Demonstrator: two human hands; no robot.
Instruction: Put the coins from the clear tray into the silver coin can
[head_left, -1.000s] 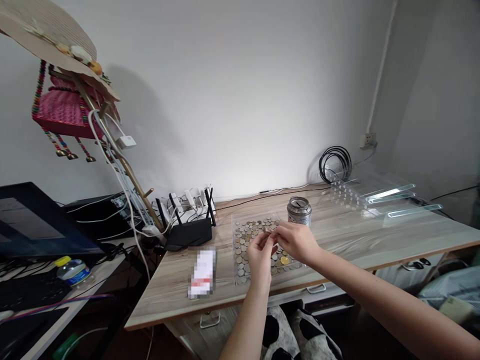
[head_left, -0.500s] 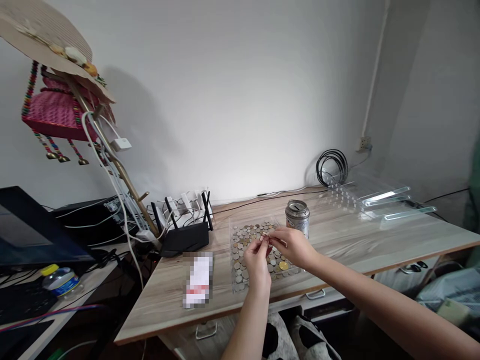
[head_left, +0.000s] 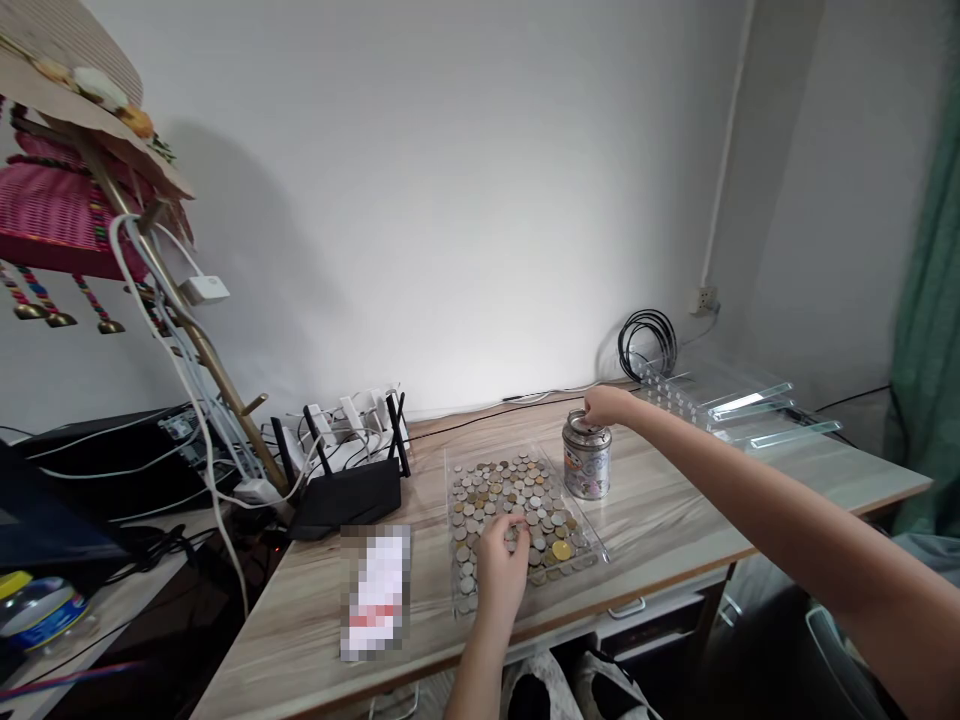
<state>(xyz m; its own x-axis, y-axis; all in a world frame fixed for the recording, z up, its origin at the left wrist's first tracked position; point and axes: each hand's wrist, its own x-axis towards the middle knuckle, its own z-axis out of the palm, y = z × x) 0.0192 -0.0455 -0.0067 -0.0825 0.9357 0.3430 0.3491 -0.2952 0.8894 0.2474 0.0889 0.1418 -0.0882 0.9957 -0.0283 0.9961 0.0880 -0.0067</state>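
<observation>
A clear shallow tray (head_left: 589,552) lies on the wooden desk (head_left: 675,510) and holds several mixed coins (head_left: 510,490). My left hand (head_left: 501,560) rests over the near part of the tray, fingertips down on the coins. A silver tin can (head_left: 586,459) with a slot in its lid stands just right of the tray. My right hand (head_left: 604,404) reaches over the top of the can, fingers pinched at the slot. Whether a coin is between those fingers is too small to tell.
A black router (head_left: 345,490) with antennas and a power strip (head_left: 352,420) sit left of the tray. A blurred white packet (head_left: 373,592) lies near the desk's front edge. Clear acrylic pieces (head_left: 727,395) and a coiled black cable (head_left: 646,342) are at the back right.
Both hands were together above the tray. Now my right hand has moved right and back to the can's top, and my left hand has dropped onto the coins. The view shifted right.
</observation>
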